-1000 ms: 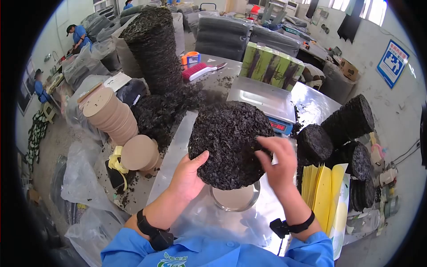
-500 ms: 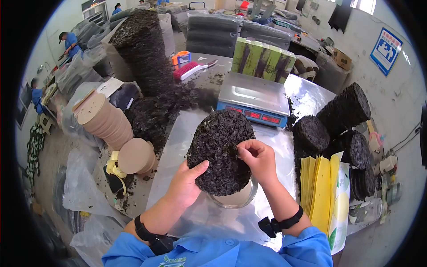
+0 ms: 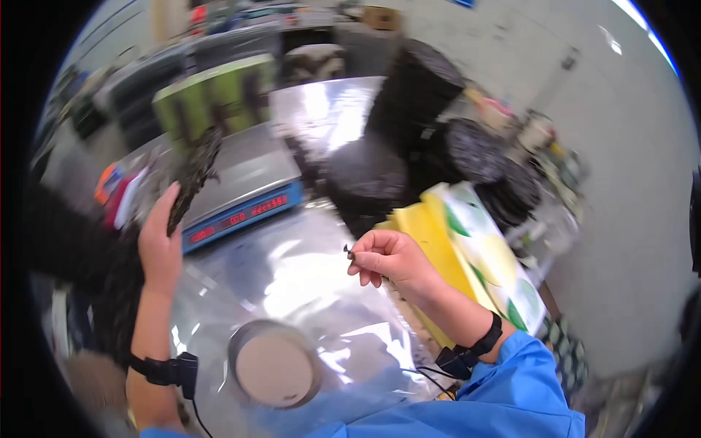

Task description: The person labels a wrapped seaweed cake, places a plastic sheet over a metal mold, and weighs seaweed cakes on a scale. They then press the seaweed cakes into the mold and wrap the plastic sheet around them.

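Note:
My left hand (image 3: 161,244) holds a dark, rough seaweed-like disc (image 3: 196,179), tilted almost edge-on in front of the scale (image 3: 237,168). Between the thumb and fingers of my right hand (image 3: 387,259) is a small dark scrap (image 3: 349,254), held over the shiny sheet on the table. A round beige disc (image 3: 275,365) rests in a clear round dish near my body. The scale has a blue front with red lit digits.
Behind the scale stands a green box (image 3: 215,98). Stacks of dark discs (image 3: 412,95) are at the back right. Yellow sheets (image 3: 427,252) and a green-white printed sheet (image 3: 496,263) lie beside my right forearm. A red brush (image 3: 120,201) is blurred at the left.
The view has swung right. My left hand has carried the dark disc away from above the dish towards the scale. My right hand has come away from the disc with a small scrap.

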A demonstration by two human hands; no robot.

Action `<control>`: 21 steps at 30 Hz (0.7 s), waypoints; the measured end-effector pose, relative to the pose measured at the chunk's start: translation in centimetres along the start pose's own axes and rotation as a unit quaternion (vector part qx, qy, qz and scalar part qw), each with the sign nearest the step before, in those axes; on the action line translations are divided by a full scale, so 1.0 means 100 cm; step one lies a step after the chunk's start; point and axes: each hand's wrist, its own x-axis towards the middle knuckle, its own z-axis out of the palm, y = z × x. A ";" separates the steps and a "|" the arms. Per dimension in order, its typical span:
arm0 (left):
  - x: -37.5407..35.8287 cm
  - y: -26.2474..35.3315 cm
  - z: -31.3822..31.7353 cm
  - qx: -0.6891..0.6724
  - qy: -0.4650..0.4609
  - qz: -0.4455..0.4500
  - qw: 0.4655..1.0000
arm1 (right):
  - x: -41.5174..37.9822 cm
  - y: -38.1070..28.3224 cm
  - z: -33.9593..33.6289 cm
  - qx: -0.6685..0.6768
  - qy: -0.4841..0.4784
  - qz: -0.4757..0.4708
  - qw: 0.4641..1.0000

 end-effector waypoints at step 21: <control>-0.072 0.025 -0.087 0.066 -0.151 -0.045 0.985 | 0.083 -0.022 -0.121 -0.699 0.127 -0.166 0.684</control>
